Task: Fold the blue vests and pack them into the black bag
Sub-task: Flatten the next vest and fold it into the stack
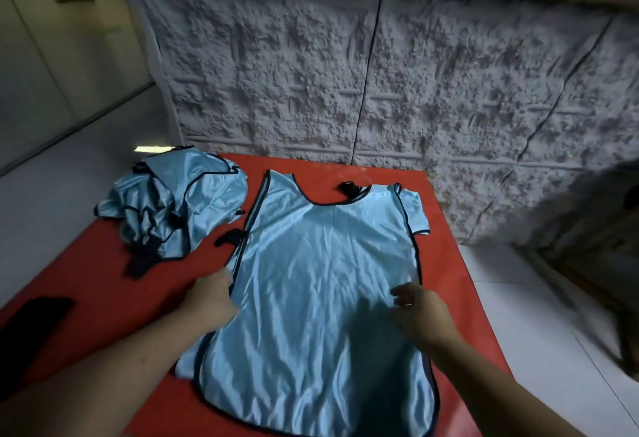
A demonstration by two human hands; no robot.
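A light blue vest with black trim lies spread flat on the red table, neck toward the far wall. My left hand rests at the vest's left edge, its fingers curled on the hem. My right hand lies on the vest's right side with fingers loosely apart, pinching nothing visible. A crumpled pile of more blue vests sits at the table's far left corner. A flat black item, perhaps the black bag, lies at the table's left edge.
A textured grey-white wall stands just behind the table. Pale floor tiles run along the right side, with a dark blurred object at the far right. Black straps trail from the vests.
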